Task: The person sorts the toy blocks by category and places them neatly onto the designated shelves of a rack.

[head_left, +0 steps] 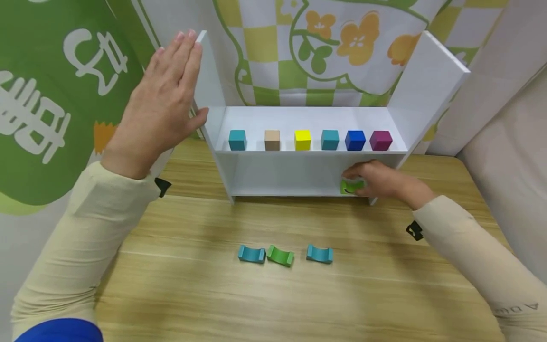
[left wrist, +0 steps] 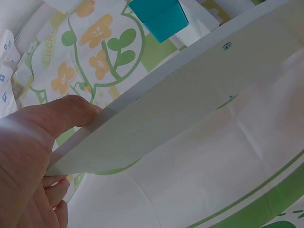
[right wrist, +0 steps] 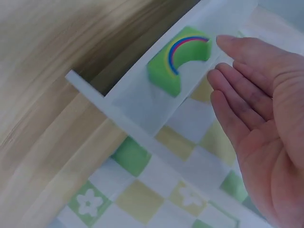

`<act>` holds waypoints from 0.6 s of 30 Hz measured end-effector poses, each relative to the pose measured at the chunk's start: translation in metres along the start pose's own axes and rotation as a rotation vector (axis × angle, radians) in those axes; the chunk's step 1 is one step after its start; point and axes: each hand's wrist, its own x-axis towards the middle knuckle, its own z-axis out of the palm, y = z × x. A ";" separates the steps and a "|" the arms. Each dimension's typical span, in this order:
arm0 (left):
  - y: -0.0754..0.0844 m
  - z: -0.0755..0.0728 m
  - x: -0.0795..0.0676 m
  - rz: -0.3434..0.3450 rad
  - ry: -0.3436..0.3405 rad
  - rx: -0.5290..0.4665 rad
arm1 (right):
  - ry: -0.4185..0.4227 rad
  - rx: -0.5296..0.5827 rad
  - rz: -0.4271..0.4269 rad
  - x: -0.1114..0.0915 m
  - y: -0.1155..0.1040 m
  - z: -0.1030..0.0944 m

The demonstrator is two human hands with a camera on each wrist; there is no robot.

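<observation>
A white two-tier shelf (head_left: 273, 174) stands on a wooden table. My left hand (head_left: 158, 102) grips the upper front edge of its left side panel (left wrist: 166, 104), thumb on the inner face and fingers on the outer. On the lower shelf, at the right end, sits a green arch block (right wrist: 159, 78) with a rainbow stripe. My right hand (right wrist: 261, 99) is beside that block with fingers loosely bent; the right wrist view shows a small gap between them. In the head view, the right hand partly covers the block.
Along the upper shelf stand a teal cube (head_left: 237, 140), a tan cube (head_left: 272, 140), a yellow cube (head_left: 302, 140) and several more. Two blue arch blocks (head_left: 319, 254) and a green arch block (head_left: 280, 256) lie on the table in front. A patterned cloth (head_left: 260, 42) hangs behind.
</observation>
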 end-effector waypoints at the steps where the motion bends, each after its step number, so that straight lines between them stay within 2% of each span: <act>1: 0.000 0.000 0.000 -0.001 -0.001 -0.002 | -0.008 0.012 -0.008 -0.001 -0.003 -0.001; 10: -0.002 0.001 0.000 0.000 0.004 0.000 | -0.091 0.097 -0.071 -0.018 -0.036 0.010; 18: -0.001 0.002 0.001 0.013 0.025 -0.017 | -0.117 0.144 -0.185 -0.032 -0.058 0.043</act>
